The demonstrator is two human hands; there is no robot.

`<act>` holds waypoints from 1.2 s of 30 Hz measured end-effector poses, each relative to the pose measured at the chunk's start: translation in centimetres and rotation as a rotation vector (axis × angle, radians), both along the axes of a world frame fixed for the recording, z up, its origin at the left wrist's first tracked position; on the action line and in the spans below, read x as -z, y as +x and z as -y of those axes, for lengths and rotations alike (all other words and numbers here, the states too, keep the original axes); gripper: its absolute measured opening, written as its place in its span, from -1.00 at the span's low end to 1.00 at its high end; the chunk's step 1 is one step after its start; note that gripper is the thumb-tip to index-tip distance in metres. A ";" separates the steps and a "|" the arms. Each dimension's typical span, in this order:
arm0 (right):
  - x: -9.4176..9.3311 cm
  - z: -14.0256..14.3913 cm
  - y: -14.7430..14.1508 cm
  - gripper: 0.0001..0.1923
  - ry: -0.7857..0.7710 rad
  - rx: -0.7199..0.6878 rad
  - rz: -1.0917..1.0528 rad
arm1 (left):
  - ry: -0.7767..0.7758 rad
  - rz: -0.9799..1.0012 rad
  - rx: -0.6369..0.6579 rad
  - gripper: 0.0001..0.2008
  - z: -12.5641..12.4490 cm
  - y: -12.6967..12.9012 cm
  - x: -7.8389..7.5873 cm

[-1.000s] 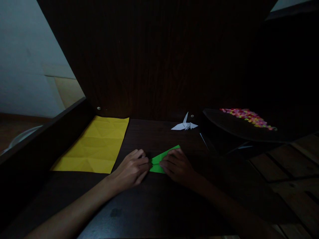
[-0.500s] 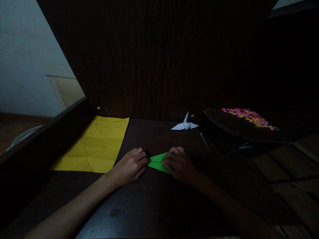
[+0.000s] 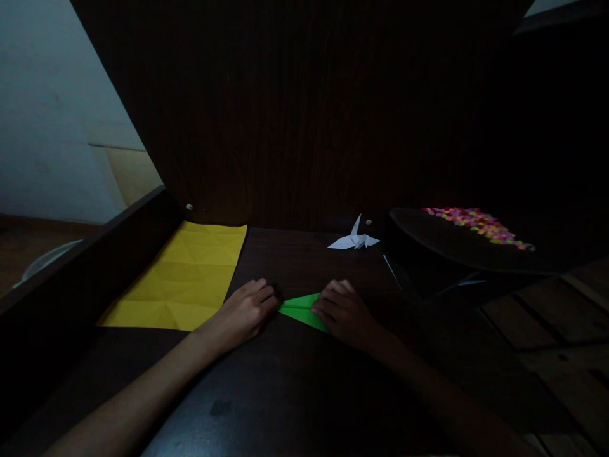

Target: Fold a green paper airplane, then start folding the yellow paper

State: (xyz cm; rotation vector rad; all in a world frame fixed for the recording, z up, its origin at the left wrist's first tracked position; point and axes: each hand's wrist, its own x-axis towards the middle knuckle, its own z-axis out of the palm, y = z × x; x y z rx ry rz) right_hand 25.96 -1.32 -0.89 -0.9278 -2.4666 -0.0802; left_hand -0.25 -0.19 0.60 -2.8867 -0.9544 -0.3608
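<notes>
A folded green paper (image 3: 301, 309) lies flat on the dark wooden desk (image 3: 285, 393), its pointed tip aimed left. My left hand (image 3: 243, 313) rests palm down just left of that tip, fingertips touching it. My right hand (image 3: 343, 313) presses on the green paper's right part and hides most of it. Both forearms reach in from the bottom edge.
A creased yellow sheet (image 3: 185, 277) lies at the left by the desk's raised side wall. A white paper crane (image 3: 354, 239) stands at the back. A dark tray (image 3: 442, 244) at the right carries several small colourful pieces (image 3: 476, 223). A dark panel closes the back.
The green paper has turned, so its tip now points left and lies flatter. My right hand has slid over more of it; my left hand has drawn slightly left.
</notes>
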 end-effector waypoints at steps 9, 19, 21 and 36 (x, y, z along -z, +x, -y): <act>0.1 0.1 0.0 -0.83 -0.039 0.003 -0.015 | -0.012 -0.045 -0.115 -0.81 0.3 0.0 -0.7; -0.3 -0.6 0.5 -0.84 -0.075 0.039 -0.121 | 0.045 -0.027 -0.105 -0.79 -0.7 -1.3 -1.2; -0.1 -0.9 0.8 -0.84 -0.078 0.034 -0.142 | 0.027 -0.010 -0.073 -0.80 -0.9 -1.5 -1.1; -0.3 -1.3 1.3 -0.84 -0.121 0.063 -0.147 | -0.045 0.010 -0.071 -0.80 -1.4 -2.1 -1.1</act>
